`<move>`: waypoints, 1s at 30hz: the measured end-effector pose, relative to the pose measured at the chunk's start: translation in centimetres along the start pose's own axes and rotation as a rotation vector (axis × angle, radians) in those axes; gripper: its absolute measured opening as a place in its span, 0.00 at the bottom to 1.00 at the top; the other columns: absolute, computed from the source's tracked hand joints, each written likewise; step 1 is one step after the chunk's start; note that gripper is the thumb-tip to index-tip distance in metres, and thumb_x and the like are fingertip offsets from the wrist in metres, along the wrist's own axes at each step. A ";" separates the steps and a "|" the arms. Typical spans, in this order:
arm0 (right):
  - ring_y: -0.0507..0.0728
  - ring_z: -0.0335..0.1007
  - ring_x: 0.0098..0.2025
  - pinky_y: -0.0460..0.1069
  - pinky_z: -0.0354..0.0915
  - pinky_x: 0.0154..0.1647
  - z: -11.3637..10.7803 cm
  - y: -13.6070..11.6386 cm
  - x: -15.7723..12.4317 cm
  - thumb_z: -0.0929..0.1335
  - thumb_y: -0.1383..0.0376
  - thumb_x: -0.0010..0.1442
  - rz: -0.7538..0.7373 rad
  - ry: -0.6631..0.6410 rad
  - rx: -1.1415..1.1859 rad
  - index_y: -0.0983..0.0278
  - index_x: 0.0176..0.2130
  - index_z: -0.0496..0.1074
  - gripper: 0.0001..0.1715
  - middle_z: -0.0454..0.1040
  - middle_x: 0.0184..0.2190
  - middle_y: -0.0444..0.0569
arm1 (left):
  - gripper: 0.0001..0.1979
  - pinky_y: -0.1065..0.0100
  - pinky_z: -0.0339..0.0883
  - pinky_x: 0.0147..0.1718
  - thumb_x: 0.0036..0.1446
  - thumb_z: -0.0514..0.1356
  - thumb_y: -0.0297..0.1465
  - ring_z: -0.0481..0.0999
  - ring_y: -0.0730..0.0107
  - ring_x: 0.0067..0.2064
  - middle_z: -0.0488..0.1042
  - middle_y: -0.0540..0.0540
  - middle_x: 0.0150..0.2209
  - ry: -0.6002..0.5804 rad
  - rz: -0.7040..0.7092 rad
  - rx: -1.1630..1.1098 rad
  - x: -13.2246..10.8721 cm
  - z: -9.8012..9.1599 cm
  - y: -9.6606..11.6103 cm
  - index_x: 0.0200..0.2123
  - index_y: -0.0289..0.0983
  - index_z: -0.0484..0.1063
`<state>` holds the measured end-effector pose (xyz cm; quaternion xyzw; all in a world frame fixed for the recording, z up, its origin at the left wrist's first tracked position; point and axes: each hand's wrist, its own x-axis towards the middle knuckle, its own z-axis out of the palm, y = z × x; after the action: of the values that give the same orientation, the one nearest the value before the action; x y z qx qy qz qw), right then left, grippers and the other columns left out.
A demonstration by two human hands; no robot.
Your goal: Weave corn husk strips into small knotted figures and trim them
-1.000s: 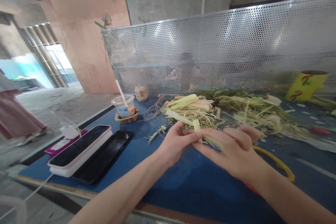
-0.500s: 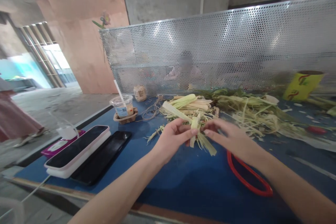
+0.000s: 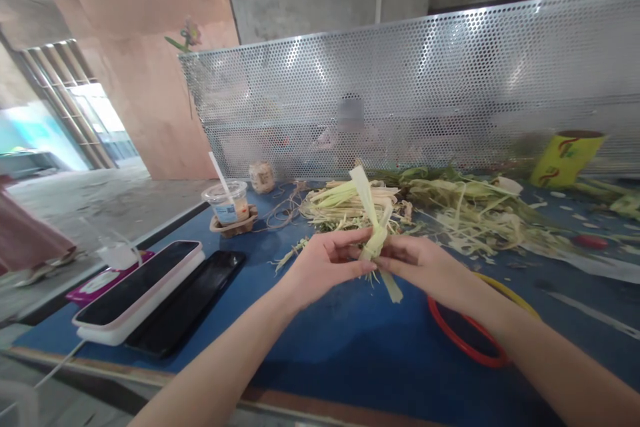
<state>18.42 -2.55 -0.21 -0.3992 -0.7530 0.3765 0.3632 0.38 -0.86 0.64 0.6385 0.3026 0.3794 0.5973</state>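
A pale green corn husk strip [image 3: 376, 237], folded and wrapped into a knot-like bundle, is held above the blue table. One end of it points up; a flat tail hangs below. My left hand [image 3: 317, 267] pinches the bundle from the left, thumb beneath. From the right, the fingers of my right hand [image 3: 433, 268] close on the same bundle. Parts of the fingertips are hidden behind the husk. Just beyond lies a pile of husk strips [image 3: 345, 200]. Under my right forearm rests a red and yellow ring-shaped object [image 3: 463, 341], partly covered.
At left are a black phone [image 3: 185, 303], a pink-edged phone [image 3: 143, 283] and a drink cup [image 3: 227, 203]. Twine [image 3: 285, 210] trails nearby. Loose husks [image 3: 465, 207], a yellow roll [image 3: 567, 159] and a thin metal tool [image 3: 593, 313] lie right. Perforated metal screen [image 3: 400, 93] stands behind; a person sits beyond it.
The husk bundle has turned so its long end, earlier leaning left, now points up. Both hands have closed in on it; the right fingers have come nearer the left.
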 end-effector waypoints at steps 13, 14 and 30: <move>0.51 0.67 0.28 0.45 0.62 0.25 1.0 -0.3 0.0 0.72 0.60 0.43 0.143 0.122 0.233 0.63 0.33 0.69 0.16 0.72 0.27 0.44 | 0.28 0.77 0.59 0.17 0.41 0.64 0.25 0.68 0.79 0.23 0.73 0.45 0.34 -0.006 0.007 0.098 -0.1 0.2 -0.1 0.48 0.36 0.64; 0.51 0.67 0.28 0.46 0.63 0.28 1.1 -0.3 0.0 0.72 0.61 0.43 0.128 0.143 0.247 0.63 0.31 0.69 0.14 0.72 0.27 0.44 | 0.26 0.78 0.59 0.17 0.41 0.64 0.26 0.68 0.78 0.23 0.73 0.46 0.31 -0.012 -0.008 0.111 -0.1 0.2 0.0 0.47 0.35 0.65; 0.43 0.46 0.15 0.42 0.43 0.13 1.7 -0.1 0.5 0.72 0.61 0.41 0.200 0.316 0.480 0.66 0.27 0.68 0.14 0.63 0.18 0.39 | 0.24 0.77 0.61 0.14 0.38 0.66 0.25 0.69 0.79 0.23 0.72 0.43 0.40 0.067 0.044 0.065 -0.2 0.6 -0.1 0.42 0.34 0.65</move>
<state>16.76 -2.67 -0.78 -0.4278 -0.5334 0.5109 0.5210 0.77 -1.32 0.53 0.6510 0.3204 0.4036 0.5574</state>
